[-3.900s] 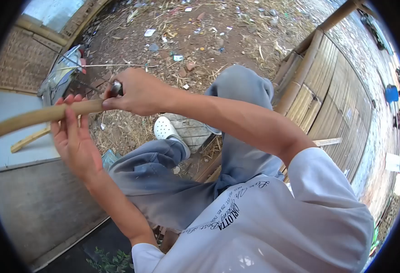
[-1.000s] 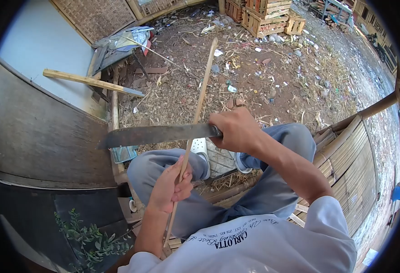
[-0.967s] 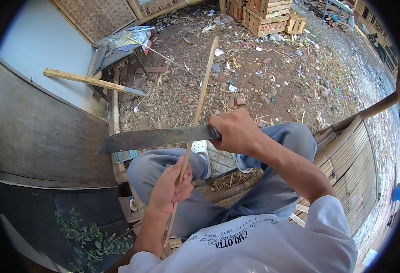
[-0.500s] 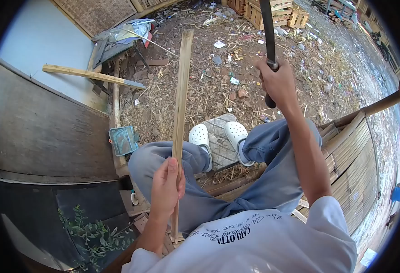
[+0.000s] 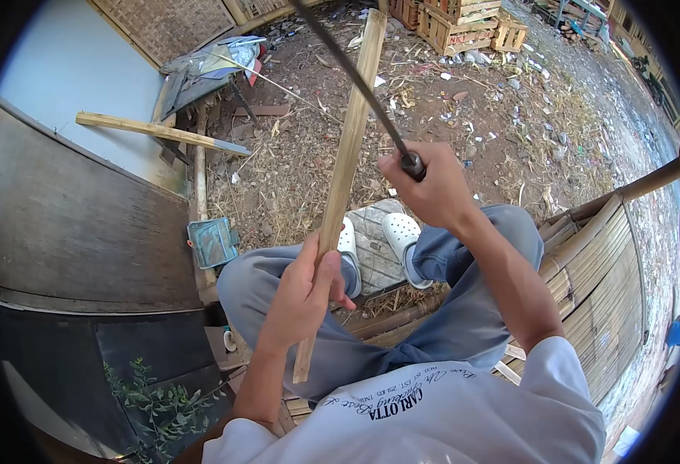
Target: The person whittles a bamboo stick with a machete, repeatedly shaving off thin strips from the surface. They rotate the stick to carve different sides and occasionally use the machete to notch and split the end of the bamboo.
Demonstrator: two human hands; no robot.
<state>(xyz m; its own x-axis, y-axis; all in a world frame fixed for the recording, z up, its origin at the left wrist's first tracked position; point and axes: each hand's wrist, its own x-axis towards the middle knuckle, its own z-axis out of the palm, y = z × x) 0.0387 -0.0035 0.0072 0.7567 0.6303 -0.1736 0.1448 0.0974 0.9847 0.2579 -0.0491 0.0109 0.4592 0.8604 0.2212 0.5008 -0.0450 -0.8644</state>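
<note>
Two bare hands are busy in front of me: the left hand [image 5: 303, 298] curls loosely round a long, flat, pale-brown strip of wood or bamboo [image 5: 349, 147], gripping it towards its lower end, while the right hand [image 5: 440, 185] is closed firmly on the dark handle of a long, dark metal blade [image 5: 380, 117]. The strip slants up and away above the seated person's faded blue-grey trousers [image 5: 259, 274]; the blade crosses over it, though I can't tell whether they touch. White perforated clogs [image 5: 402, 234] rest on a greyish wooden slab [image 5: 376, 246] below.
</note>
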